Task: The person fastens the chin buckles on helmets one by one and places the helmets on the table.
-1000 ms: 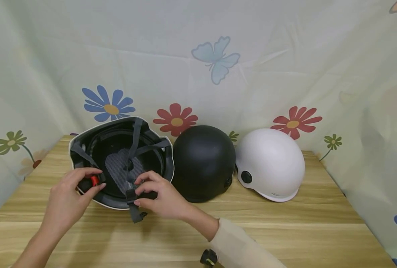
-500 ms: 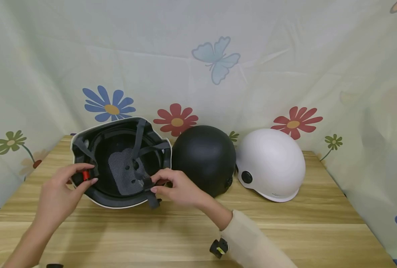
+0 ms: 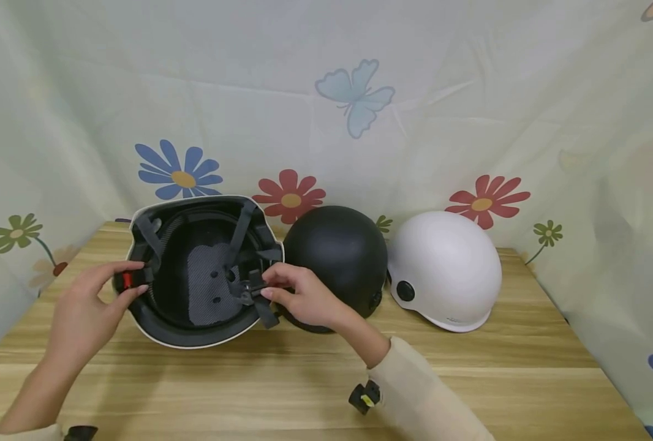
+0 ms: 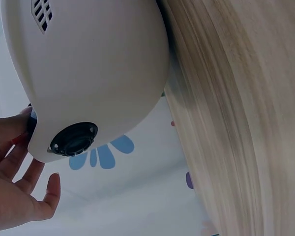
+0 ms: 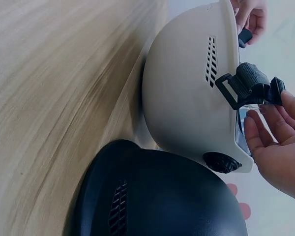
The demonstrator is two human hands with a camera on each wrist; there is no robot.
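Note:
An upturned white helmet point(image 3: 187, 337) lies on the table with its black padded inside facing up. At its left rim my left hand point(image 3: 86, 312) pinches a black buckle with a red part point(image 3: 129, 280) between thumb and fingers. Over the right side of the opening, my right hand point(image 3: 307, 297) pinches a dark strap end with a black fitting point(image 3: 255, 286). In the right wrist view the webbing point(image 5: 250, 81) is looped through a black slide near the right fingertips. The left wrist view shows the white shell point(image 4: 98, 64), which hides part of the left fingers.
A black helmet point(image 3: 334, 263) stands dome-up just right of the upturned one. Beyond it sits another white helmet point(image 3: 448, 263), also dome-up. All are on a wood-grain table point(image 3: 304, 392), backed by a flower-printed cloth point(image 3: 442, 110).
My hands have moved apart: the left went leftward with the red-and-black buckle, the right went rightward with the strap end. The upturned helmet has turned slightly and its left rim shifted right.

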